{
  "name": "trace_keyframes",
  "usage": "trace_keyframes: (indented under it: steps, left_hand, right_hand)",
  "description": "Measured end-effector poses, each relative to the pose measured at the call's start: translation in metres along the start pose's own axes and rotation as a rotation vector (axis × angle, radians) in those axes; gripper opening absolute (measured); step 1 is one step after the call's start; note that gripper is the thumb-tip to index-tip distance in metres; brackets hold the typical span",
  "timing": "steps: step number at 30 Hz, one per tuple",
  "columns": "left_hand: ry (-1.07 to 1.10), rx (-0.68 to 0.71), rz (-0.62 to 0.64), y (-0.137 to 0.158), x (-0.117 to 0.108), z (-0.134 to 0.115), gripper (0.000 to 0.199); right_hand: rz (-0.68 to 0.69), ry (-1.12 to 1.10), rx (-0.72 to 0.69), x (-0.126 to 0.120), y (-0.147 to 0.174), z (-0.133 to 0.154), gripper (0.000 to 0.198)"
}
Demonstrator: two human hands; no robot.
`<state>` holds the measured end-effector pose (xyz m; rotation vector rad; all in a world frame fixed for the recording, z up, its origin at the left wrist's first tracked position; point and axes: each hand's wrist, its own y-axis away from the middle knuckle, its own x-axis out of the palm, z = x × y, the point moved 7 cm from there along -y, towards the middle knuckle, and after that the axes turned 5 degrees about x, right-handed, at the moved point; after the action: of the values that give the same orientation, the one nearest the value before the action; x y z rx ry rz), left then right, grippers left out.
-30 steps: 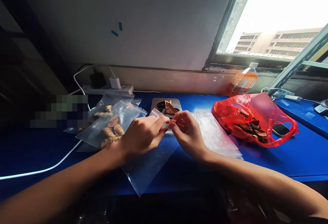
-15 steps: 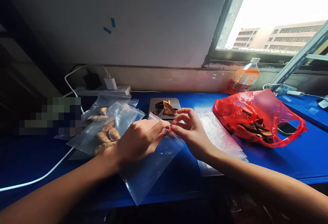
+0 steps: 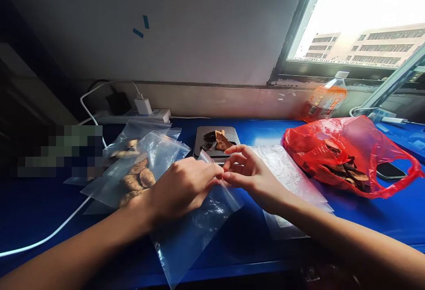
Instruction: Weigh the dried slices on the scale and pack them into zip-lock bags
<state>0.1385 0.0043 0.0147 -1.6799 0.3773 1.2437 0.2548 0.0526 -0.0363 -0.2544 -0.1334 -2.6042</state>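
Observation:
A clear zip-lock bag (image 3: 195, 245) hangs between my hands, its zip edge uppermost and no contents showing. My left hand (image 3: 186, 183) is closed in a pinch on that top edge. My right hand (image 3: 249, 168) meets it there, thumb and fingertips pinching the edge beside the left fingertips. Just beyond the hands, a small flat scale (image 3: 200, 141) carries several dark brown dried pieces (image 3: 223, 140). To the left lie filled zip-lock bags (image 3: 106, 188) with light brown, rough dried chunks (image 3: 147, 178) inside. Flat clear bags (image 3: 292, 179) are stacked to the right.
A red plastic bag (image 3: 352, 137) with more dark dried pieces lies at the right, partly over a phone (image 3: 392, 171). An orange drink bottle (image 3: 327, 99) leans by the wall. A power strip (image 3: 161, 115) and white cable (image 3: 59, 232) are on the left of the blue table (image 3: 235, 254).
The view has shifted slightly, so objects on the right sit farther right. Both hands keep their pinch at the bag's top edge, the right fingertips now closer to the left.

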Motion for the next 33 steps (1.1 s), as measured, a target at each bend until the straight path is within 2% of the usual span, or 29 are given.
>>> trace_keyframes:
  steps: [4,8,14,17,20,21,25,26,27,30,33]
  left_hand:
    - [0.015,0.042,-0.010,-0.001,0.001,-0.002,0.014]
    - [-0.026,0.121,0.008,-0.001,0.002,-0.007,0.017]
    - [-0.088,0.179,0.005,-0.003,-0.003,-0.014,0.025]
    - [-0.132,0.209,-0.020,-0.004,-0.007,-0.019,0.025]
    - [-0.164,0.232,-0.024,-0.006,-0.009,-0.024,0.028]
    - [-0.175,0.235,-0.019,-0.007,-0.010,-0.025,0.029]
    - [-0.184,0.279,0.015,-0.009,-0.012,-0.028,0.029]
    - [-0.181,0.281,0.018,-0.008,-0.013,-0.028,0.028]
    - [-0.182,0.275,0.018,-0.008,-0.014,-0.027,0.028]
    - [-0.202,0.239,0.003,-0.006,-0.015,-0.022,0.027]
    - [-0.207,0.237,-0.023,-0.005,-0.015,-0.022,0.027]
  right_hand:
    - [0.056,0.186,-0.044,0.007,0.003,0.000,0.043]
    - [0.077,0.339,-0.077,0.016,0.008,-0.001,0.023]
    - [-0.146,0.685,-0.327,0.009,0.012,0.015,0.011]
    - [-0.075,0.893,-0.454,0.015,0.017,0.018,0.013]
    - [-0.036,1.045,-0.504,0.018,0.020,0.019,0.010]
    - [-0.040,1.083,-0.514,0.017,0.020,0.020,0.012]
    - [-0.009,1.213,-0.579,0.021,0.022,0.020,0.054]
    - [-0.023,1.206,-0.607,0.021,0.023,0.021,0.057]
    - [-0.059,1.180,-0.637,0.021,0.024,0.022,0.054]
    - [-0.192,1.111,-0.707,0.020,0.027,0.025,0.021]
    - [-0.157,1.125,-0.695,0.023,0.026,0.021,0.003]
